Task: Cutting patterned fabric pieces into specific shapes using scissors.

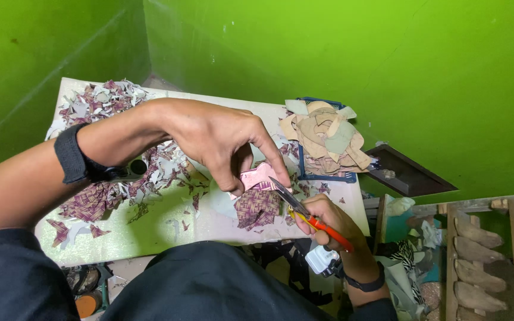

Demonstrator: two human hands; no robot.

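dark trousers (209, 279) filled the foreground, knees tucked under the bench (150, 229) so the work sat close. just beyond them, at the near edge of the bench, the right hand (328, 223) was closed round orange-handled scissors (307, 215), blades parted at the edge of a woven purple-and-pink piece (258, 199). the left hand (221, 139) arched over from above, fingers pinched on the piece's pink top, probably keeping it taut for the cut. purple and white offcuts (114, 178) lay strewn over the bench left of the piece, as though left where they fell. a blue tray (328, 177) of tan cut shapes (325, 137) sat at the far right of the bench, apart from the scraps.
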